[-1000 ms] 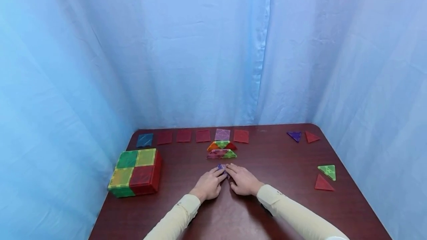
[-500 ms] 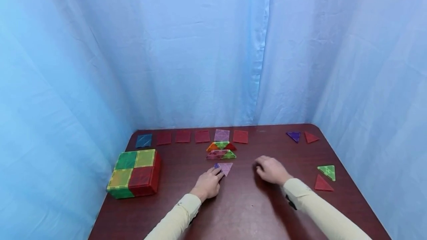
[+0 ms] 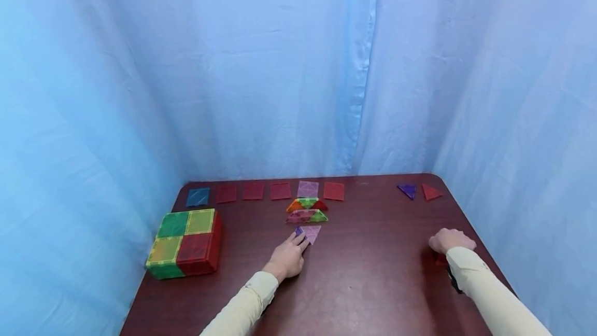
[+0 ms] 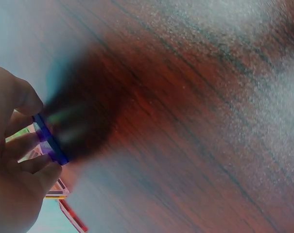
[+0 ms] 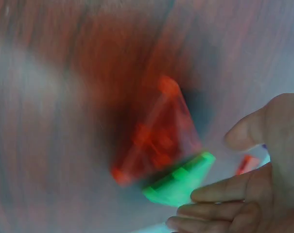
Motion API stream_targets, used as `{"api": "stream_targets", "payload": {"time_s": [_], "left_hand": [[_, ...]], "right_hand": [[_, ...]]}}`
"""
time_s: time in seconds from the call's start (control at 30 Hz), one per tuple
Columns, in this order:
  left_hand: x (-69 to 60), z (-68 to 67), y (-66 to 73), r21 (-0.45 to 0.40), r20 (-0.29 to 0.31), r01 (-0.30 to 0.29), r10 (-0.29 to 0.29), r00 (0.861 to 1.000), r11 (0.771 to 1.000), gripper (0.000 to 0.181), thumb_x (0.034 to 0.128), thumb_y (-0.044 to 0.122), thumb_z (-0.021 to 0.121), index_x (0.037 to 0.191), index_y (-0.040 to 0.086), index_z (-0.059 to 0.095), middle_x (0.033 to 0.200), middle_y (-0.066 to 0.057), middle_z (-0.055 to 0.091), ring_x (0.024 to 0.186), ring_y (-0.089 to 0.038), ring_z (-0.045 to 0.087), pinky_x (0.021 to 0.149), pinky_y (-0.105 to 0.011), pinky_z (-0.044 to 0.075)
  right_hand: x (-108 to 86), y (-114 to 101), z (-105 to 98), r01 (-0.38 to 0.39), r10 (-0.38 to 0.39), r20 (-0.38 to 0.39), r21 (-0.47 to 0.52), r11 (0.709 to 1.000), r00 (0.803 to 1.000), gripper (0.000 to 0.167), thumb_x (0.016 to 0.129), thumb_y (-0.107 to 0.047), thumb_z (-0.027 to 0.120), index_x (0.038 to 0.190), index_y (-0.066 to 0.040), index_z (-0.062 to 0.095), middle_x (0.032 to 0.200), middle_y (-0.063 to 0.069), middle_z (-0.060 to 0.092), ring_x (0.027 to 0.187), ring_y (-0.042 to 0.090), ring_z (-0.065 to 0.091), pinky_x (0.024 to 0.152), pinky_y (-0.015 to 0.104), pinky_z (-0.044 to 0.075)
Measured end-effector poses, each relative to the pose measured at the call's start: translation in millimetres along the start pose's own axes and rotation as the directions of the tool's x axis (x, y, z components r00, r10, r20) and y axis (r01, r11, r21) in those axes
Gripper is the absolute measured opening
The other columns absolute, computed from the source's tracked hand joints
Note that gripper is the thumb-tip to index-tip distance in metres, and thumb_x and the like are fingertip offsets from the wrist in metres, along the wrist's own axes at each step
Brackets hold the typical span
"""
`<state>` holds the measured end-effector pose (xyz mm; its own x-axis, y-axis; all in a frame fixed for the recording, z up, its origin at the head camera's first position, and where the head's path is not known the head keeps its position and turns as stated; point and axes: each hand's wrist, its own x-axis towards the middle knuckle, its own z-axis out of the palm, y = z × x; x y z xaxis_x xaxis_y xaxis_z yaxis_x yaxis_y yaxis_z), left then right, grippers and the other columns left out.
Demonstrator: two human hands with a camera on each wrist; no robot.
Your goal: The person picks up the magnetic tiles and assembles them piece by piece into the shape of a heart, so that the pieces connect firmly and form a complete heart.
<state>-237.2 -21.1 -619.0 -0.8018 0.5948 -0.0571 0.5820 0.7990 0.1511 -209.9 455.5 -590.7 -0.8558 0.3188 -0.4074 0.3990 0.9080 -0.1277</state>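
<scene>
Reaching far to the right of the pink triangle [image 3: 313,233], the right hand [image 3: 452,241] is now over the red triangle [image 5: 159,141] and green triangle [image 5: 183,182]; a second ago it was pressed up against the pink triangle with the other hand. Its fingers are straight, with the thumb spread wide and no tile between them, though whether a fingertip grazes the green triangle cannot be told. The left hand [image 3: 287,259] stays at the purple triangle [image 3: 298,231], just left of the pink triangle and seemingly edge to edge with it. Those left fingers are bent against the purple triangle; whether they pinch it or merely press is unclear. Two coloured strips [image 3: 307,215] lie beyond the pink triangle, unchanged on the tabletop [image 3: 364,284]. This shift seems to leave the left hand alone to steady the pair, while the right hand is free among the loose tiles.
</scene>
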Motion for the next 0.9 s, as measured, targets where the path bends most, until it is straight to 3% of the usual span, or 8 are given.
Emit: {"api": "stream_targets", "payload": {"time_s": [0.1, 0.2, 0.37, 0.43, 0.57, 0.7, 0.8, 0.9], "left_hand": [[-0.2, 2.2, 1.2, -0.007, 0.021, 0.0, 0.0, 1.0, 1.0, 0.05, 0.0934, 0.015, 0.06, 0.144, 0.013, 0.059, 0.155, -0.007, 0.05, 0.145, -0.029, 0.044, 0.116, -0.034, 0.04], [-0.2, 3.9, 2.0, -0.015, 0.025, 0.007, -0.006, 1.0, 1.0, 0.051, 0.0936, 0.015, 0.06, 0.144, 0.014, 0.059, 0.155, -0.006, 0.049, 0.145, -0.029, 0.044, 0.114, -0.035, 0.043], [0.0, 3.0, 0.9, -0.015, 0.013, 0.008, -0.008, 1.0, 1.0, 0.051, 0.0928, 0.015, 0.06, 0.144, 0.014, 0.059, 0.155, -0.007, 0.05, 0.144, -0.03, 0.045, 0.113, -0.035, 0.044], [-0.3, 1.4, 0.3, -0.02, 0.015, 0.011, -0.011, 1.0, 1.0, 0.051, 0.0925, 0.014, 0.06, 0.144, 0.013, 0.059, 0.155, -0.007, 0.049, 0.144, -0.03, 0.045, 0.113, -0.035, 0.044], [-0.9, -2.1, -0.6, -0.036, 0.027, 0.024, -0.023, 0.999, 0.999, 0.052, 0.0935, 0.014, 0.06, 0.145, 0.014, 0.058, 0.156, -0.007, 0.048, 0.146, -0.03, 0.043, 0.113, -0.037, 0.044], [-0.6, -4.7, -0.8, -0.045, 0.027, 0.024, -0.022, 0.999, 0.999, 0.051, 0.0938, 0.013, 0.059, 0.145, 0.013, 0.058, 0.156, -0.007, 0.048, 0.146, -0.031, 0.043, 0.112, -0.038, 0.045], [-0.1, -4.2, -0.8, -0.045, 0.028, 0.028, -0.026, 0.999, 0.999, 0.051, 0.0936, 0.014, 0.059, 0.145, 0.014, 0.058, 0.156, -0.007, 0.048, 0.146, -0.03, 0.043, 0.112, -0.037, 0.045], [0.5, -1.6, -0.8, -0.052, 0.034, 0.038, -0.037, 0.999, 0.998, 0.051, 0.0942, 0.015, 0.059, 0.146, 0.015, 0.057, 0.157, -0.006, 0.047, 0.147, -0.029, 0.042, 0.112, -0.037, 0.045]], "right_hand": [[4.0, 6.9, 14.5, -0.006, 0.004, 0.036, 0.029, 1.0, 0.999, 0.048, 0.095, -0.033, 0.047, 0.112, 0.007, 0.066, 0.104, 0.035, 0.061, 0.094, 0.049, 0.057, 0.089, 0.068, 0.044], [7.9, 5.7, 20.5, 0.048, -0.049, 0.011, 0.015, 0.999, 0.999, 0.055, 0.096, -0.037, 0.045, 0.114, 0.011, 0.065, 0.106, 0.038, 0.061, 0.095, 0.052, 0.058, 0.09, 0.068, 0.044], [7.1, -21.3, 18.3, 0.153, -0.155, -0.027, -0.051, 0.987, 0.988, 0.051, 0.098, -0.036, 0.049, 0.103, 0.012, 0.068, 0.11, 0.041, 0.057, 0.093, 0.053, 0.059, 0.083, 0.064, 0.049], [4.7, -38.1, 21.7, 0.202, -0.207, -0.055, -0.078, 0.976, 0.977, 0.05, 0.098, -0.035, 0.052, 0.106, 0.013, 0.066, 0.115, 0.042, 0.054, 0.095, 0.055, 0.059, 0.083, 0.064, 0.049], [-0.2, -74.9, 34.8, 0.32, -0.338, -0.151, -0.129, 0.938, 0.929, 0.051, 0.095, -0.03, 0.058, 0.116, 0.016, 0.06, 0.119, 0.039, 0.054, 0.101, 0.055, 0.059, 0.086, 0.064, 0.05], [-7.0, -111.1, 50.0, 0.432, -0.47, -0.237, -0.195, 0.88, 0.85, 0.046, 0.089, -0.027, 0.064, 0.113, 0.013, 0.062, 0.116, 0.033, 0.058, 0.101, 0.051, 0.06, 0.086, 0.062, 0.051], [-13.6, -138.6, 59.2, 0.493, -0.543, -0.258, -0.234, 0.838, 0.799, 0.042, 0.085, -0.026, 0.068, 0.108, 0.008, 0.063, 0.11, 0.027, 0.06, 0.097, 0.047, 0.061, 0.084, 0.06, 0.051], [-22.9, -166.7, 65.5, 0.543, -0.594, -0.236, -0.249, 0.802, 0.769, 0.041, 0.084, -0.026, 0.071, 0.109, 0.006, 0.063, 0.107, 0.024, 0.059, 0.095, 0.044, 0.06, 0.084, 0.058, 0.05]]}}
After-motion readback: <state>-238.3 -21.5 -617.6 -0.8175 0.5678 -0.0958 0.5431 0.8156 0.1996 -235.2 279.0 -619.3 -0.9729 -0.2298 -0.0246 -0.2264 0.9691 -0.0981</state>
